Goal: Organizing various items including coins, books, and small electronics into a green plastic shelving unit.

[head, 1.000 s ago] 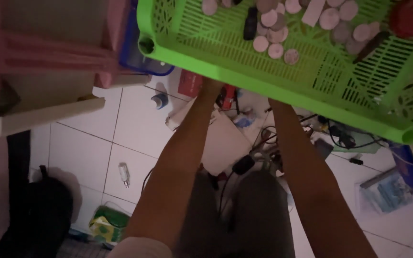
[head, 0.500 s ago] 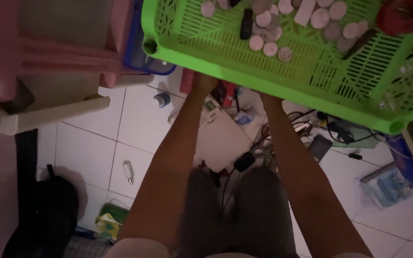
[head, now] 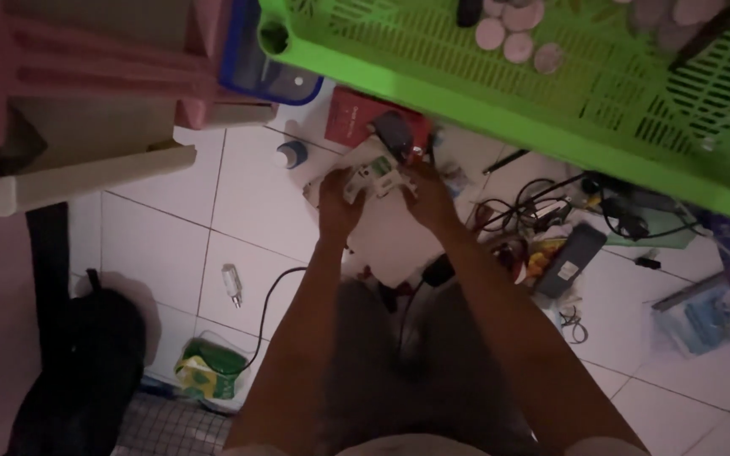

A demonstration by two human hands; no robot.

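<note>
You hold a small white device [head: 371, 176] between both of your hands, out in front of you above the tiled floor [head: 251, 211]. What kind of device it is cannot be told in this dim light; it is pale, blocky, and has green marks on its upper face. Your left hand [head: 337, 203] grips its left end, fingers curled around it, and your right hand [head: 429, 196] closes on its right end, so the device lies between the two hands and touches both. A dark part sits at the device's far end, just under the near rim of the green slotted basket [head: 500, 93].

That basket hangs across the top of the view, above your hands, and holds several round pale discs [head: 504, 35]. Directly below the device a white sheet [head: 390, 241] lies on the floor, and a red flat box [head: 350, 118] lies just beyond your hands. A small white bottle with a blue cap [head: 291, 155] stands on the floor to the left of your left hand. To the right of your right hand lies a tangle of dark cables [head: 534, 201] and a dark flat phone-like slab [head: 570, 259]. Near your left leg a small white plug [head: 231, 282] rests on a tile, and a green packet [head: 205, 370] sits at the floor's near left edge beside a black bag [head: 86, 371].
</note>
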